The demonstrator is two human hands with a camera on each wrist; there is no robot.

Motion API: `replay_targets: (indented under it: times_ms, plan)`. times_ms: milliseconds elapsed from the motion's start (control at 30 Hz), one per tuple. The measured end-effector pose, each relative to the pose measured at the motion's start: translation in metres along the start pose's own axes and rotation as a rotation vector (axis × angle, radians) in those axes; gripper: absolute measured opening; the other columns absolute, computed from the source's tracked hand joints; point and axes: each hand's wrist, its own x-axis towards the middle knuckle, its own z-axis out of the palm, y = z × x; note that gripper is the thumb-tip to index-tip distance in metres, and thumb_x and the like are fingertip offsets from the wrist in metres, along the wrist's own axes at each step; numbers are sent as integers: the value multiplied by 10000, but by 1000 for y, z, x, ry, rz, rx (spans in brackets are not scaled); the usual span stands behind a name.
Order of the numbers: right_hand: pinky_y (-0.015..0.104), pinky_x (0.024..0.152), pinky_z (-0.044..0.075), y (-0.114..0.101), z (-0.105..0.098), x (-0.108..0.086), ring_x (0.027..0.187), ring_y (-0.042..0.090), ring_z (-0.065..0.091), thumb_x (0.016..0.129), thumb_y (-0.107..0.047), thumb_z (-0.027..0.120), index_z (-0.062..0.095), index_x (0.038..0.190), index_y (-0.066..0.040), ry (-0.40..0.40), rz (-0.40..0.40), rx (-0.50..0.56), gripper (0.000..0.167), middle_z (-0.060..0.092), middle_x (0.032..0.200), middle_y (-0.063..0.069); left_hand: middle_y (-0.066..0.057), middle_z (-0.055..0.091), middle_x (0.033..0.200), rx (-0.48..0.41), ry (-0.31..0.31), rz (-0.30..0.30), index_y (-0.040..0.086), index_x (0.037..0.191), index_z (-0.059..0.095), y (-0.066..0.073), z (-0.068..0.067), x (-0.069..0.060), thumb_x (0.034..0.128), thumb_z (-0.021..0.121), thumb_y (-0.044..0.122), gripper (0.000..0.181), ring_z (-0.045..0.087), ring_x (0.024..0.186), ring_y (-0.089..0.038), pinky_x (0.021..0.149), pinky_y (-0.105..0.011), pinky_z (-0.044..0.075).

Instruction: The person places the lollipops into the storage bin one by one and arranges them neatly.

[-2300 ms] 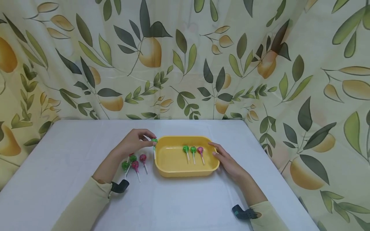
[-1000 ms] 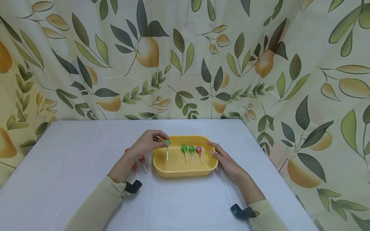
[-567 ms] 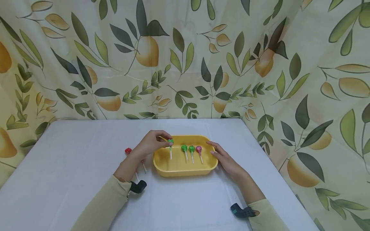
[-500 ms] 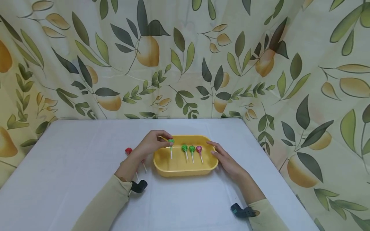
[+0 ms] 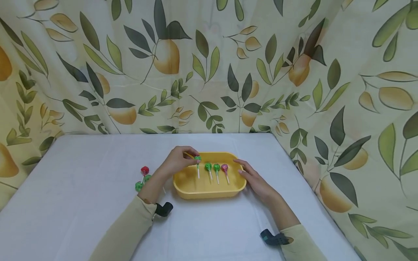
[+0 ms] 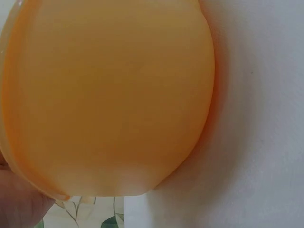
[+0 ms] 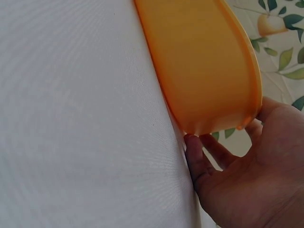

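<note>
- My pale sleeves (image 5: 128, 228) are lying nearest me, with a black wrist device (image 5: 164, 209) sitting on each wrist.
- A red lollipop (image 5: 145, 170) and two green ones (image 5: 138, 186) are resting on the white tabletop (image 5: 215, 224), left of my left forearm; another stick tip is showing past its right side.
- The yellow tray (image 5: 209, 195) is sitting between my hands, its long axis running left to right.
- My right hand (image 5: 258, 181) is gripping its right end, fingers bending at the rim.
- Inside, two green lollipops and a pink lollipop (image 5: 224, 168) are lying in a row, sticks toward me.
- My left hand (image 5: 179, 158), angling in from the left, is pinching a green lollipop (image 5: 197, 158) by its head just left of that row, stick running nearly parallel; I cannot tell whether it is touching the tray.
- A leaf-patterned curtain (image 5: 209, 108) is hanging behind.
</note>
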Motion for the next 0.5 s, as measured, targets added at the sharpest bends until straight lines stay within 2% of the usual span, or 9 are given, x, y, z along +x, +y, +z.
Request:
replay_targets:
  times_ms: [500]
  plan:
    - [593, 1205, 41, -2, 0, -1, 1569, 278, 16, 1094, -429, 477, 444, 1528, -401, 10, 6, -6, 436, 171, 1701, -36, -16, 728, 1006, 28, 26, 47, 93, 1054, 784, -3, 15, 12, 884, 839, 101, 179, 634, 876, -222, 781, -309, 542]
